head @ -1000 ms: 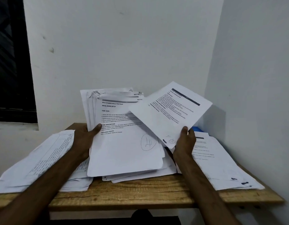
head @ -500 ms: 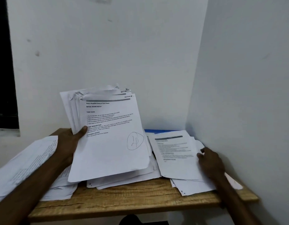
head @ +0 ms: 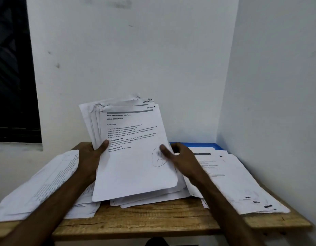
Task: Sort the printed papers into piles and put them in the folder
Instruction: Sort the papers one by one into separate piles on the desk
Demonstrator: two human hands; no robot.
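Note:
A tilted stack of printed papers [head: 134, 157] stands in the middle of the wooden table [head: 153, 221]. My left hand [head: 90, 157] grips its left edge, thumb on the top sheet. My right hand [head: 180, 158] pinches the right edge of the top sheet, thumb over a circled handwritten number. One pile of papers [head: 233, 180] lies flat at the right, another pile [head: 40, 185] at the left, hanging over the table's edge. A blue folder [head: 203, 145] lies under the right pile, against the back wall; only its far edge shows.
White walls close the table in at the back and right. A dark window [head: 13, 77] is at the upper left. A strip of bare wood runs along the table's front edge.
My right hand laid a single sheet on the right pile, then came back to the right edge of the held stack. My left hand kept its grip on the stack.

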